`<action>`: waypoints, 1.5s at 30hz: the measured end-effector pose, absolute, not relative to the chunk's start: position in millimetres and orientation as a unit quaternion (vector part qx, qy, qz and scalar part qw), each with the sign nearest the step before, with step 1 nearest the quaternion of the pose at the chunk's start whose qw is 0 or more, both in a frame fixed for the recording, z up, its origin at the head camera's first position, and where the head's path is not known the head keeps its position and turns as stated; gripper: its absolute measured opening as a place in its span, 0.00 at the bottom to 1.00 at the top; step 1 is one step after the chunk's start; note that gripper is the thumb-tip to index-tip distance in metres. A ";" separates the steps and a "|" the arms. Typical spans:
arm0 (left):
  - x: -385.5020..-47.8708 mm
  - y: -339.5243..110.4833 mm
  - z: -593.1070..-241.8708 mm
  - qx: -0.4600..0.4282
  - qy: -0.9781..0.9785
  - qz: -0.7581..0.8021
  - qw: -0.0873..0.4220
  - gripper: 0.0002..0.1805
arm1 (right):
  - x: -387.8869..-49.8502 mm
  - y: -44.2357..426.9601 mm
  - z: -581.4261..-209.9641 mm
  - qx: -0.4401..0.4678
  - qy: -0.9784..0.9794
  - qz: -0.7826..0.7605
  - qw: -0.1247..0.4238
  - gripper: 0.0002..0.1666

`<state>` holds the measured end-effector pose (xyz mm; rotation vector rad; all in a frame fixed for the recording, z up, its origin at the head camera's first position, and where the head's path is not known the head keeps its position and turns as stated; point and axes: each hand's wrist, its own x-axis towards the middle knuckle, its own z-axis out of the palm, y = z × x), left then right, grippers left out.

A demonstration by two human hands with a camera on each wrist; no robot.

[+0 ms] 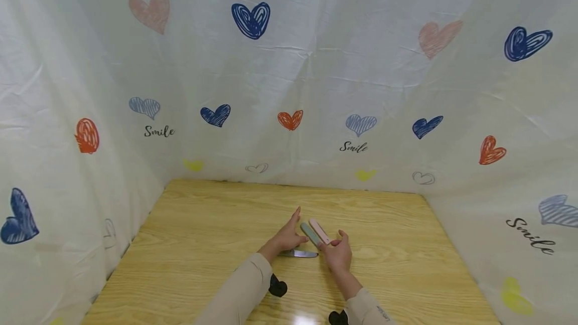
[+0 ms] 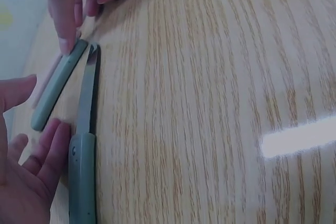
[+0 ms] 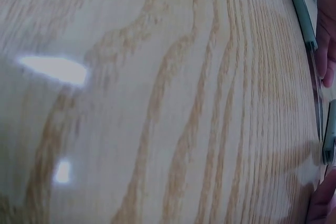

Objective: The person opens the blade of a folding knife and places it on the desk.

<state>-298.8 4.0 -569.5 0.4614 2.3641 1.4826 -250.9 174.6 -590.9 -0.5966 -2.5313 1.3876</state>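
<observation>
A knife with a green handle (image 2: 82, 179) and bare blade (image 1: 304, 254) lies on the table beside my left hand (image 1: 285, 238). That hand has its thumb and fingers spread; its fingertips are close to the handle, but contact is unclear. Beyond the blade, a slim green piece (image 1: 310, 233) lies slantwise beside a pink one (image 1: 318, 230). My right hand (image 1: 339, 256) touches the green piece's near end with a fingertip, its other fingers loosely bent by the pink one. In the right wrist view, the green piece (image 3: 331, 132) and right hand (image 3: 321, 200) are partly cut off.
The wood-grain table (image 1: 397, 265) reaches back to a white curtain (image 1: 316, 79) printed with hearts and "Smile", which also hangs at both sides. Black wrist-worn devices (image 1: 277, 286) show near both sleeves.
</observation>
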 end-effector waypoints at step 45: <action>-292.5 1.4 -565.2 0.130 0.836 0.523 0.103 0.39 | -240.7 183.1 -586.7 -0.060 -0.841 0.536 0.048 0.51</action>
